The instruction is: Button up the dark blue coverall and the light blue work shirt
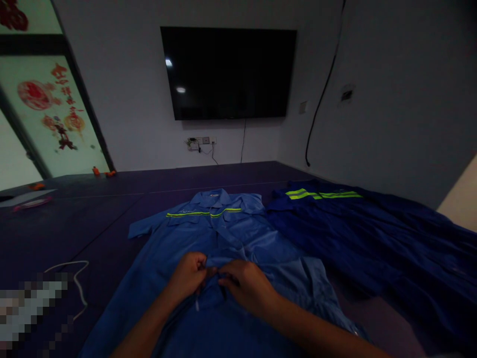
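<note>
readable text: none | red decorations (55,107) on the glass door (86,149): character-like shapes, too blurred to read | collar label (213,195) of the light blue shirt (231,238): pale tag, print too small to tell | yellow chest stripe (203,214) on the same shirt: faint marks along it, illegible

Probably an office meeting room: wall-mounted television (228,73), wall sockets (202,141), long dark table (74,233)
</note>
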A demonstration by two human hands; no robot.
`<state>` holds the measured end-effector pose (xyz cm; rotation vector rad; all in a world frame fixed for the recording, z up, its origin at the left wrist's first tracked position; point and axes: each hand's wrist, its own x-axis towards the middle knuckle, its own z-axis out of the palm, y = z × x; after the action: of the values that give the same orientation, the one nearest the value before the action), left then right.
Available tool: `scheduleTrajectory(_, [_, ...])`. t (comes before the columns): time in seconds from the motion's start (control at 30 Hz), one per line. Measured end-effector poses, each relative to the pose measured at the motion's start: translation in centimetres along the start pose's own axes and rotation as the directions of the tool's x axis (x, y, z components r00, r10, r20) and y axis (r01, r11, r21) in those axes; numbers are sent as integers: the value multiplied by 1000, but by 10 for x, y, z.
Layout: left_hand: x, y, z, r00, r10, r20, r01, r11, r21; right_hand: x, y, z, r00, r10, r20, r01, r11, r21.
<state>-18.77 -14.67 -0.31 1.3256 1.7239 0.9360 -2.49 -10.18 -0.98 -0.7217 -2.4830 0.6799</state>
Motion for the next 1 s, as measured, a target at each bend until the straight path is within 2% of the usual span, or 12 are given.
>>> scheduleTrajectory(0.17, [-2,-5,9,998,-55,-13,54,997,-47,2,2,3,997,77,-19,-76,996,55])
scheduleTrajectory(0.37, [-8,-2,5,987,-93,129,107,989,-103,1,5,11,995,95,-10,-94,992,87])
scheduleTrajectory(0.6, [-12,3,0,962,-136,236,168,978,-122,1,3,19,986,157,-63,-156,987,27])
scheduleTrajectory(0.8, [-12,0,1,964,-121,235,147,984,-96,3,2,23,985,173,-10,-173,985,26])
scheduleTrajectory(1.0, [-13,1,0,960,-107,259,132,988,-84,3,3,26,982,188,-7,-187,980,62])
